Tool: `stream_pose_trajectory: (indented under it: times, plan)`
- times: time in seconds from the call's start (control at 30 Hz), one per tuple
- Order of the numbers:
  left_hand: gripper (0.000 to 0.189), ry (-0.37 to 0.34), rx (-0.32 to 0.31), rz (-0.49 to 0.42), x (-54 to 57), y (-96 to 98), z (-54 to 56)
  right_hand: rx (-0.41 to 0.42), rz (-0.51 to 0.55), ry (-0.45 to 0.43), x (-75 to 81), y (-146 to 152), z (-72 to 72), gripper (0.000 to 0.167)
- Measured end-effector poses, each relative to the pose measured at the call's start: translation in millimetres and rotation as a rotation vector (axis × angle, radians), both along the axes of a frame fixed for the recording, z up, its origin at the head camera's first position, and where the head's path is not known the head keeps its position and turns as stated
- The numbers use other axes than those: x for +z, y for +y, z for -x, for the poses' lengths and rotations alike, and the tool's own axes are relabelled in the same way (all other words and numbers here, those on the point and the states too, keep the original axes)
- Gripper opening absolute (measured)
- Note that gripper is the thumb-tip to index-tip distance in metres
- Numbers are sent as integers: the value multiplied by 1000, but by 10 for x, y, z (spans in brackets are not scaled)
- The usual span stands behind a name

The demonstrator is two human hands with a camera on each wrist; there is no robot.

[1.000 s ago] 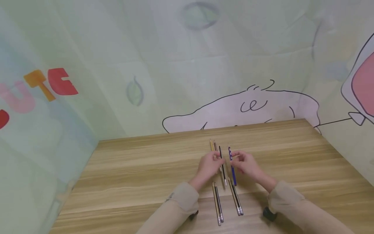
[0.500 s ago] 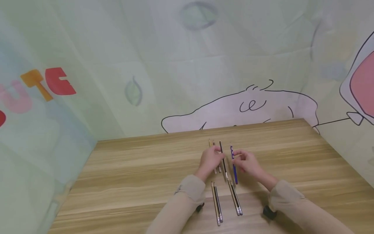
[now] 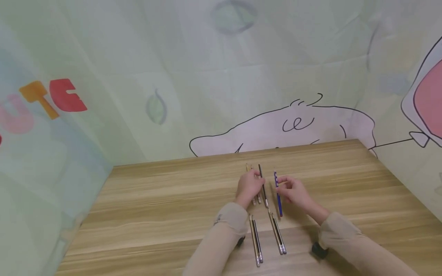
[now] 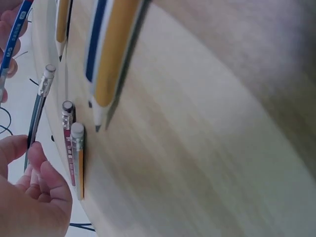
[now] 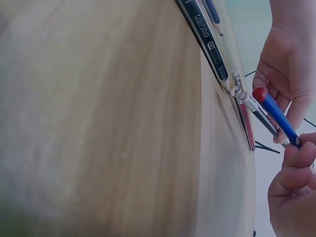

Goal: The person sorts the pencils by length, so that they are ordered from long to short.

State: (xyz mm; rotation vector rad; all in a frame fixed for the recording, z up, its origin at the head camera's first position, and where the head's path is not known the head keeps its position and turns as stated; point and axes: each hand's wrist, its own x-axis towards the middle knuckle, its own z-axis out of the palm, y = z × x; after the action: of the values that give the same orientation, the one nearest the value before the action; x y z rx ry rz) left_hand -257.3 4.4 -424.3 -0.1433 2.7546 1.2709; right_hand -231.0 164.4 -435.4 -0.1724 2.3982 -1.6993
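My left hand (image 3: 249,188) pinches a dark pencil (image 3: 264,193) between thumb and fingers. In the left wrist view that pencil (image 4: 38,106) has its white eraser end up, above the table. My right hand (image 3: 295,194) pinches a blue pencil (image 3: 279,202), tip away from me; its red end (image 5: 260,94) shows in the right wrist view. Under and beside my left hand lie a yellow pencil (image 4: 78,160) and a dark red pencil (image 4: 68,129), side by side, partly hidden by the hand in the head view.
Nearer me on the wooden table (image 3: 155,207) lie two pairs of pencils, a left pair (image 3: 256,241) and a right pair (image 3: 277,233), erasers toward me. A printed cloth (image 3: 193,88) hangs behind the table's far edge.
My left hand has moved slightly away from me with the dark pencil, uncovering the eraser ends of the two pencils beside it. My right hand has shifted a little right with the blue pencil.
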Motion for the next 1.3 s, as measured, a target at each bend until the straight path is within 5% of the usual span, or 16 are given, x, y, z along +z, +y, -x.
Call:
stream_pose_trajectory:
  times: [1.3]
  plan:
    - [23, 32, 23, 185, -52, 101, 114, -20, 35, -6, -74, 35, 44, 32]
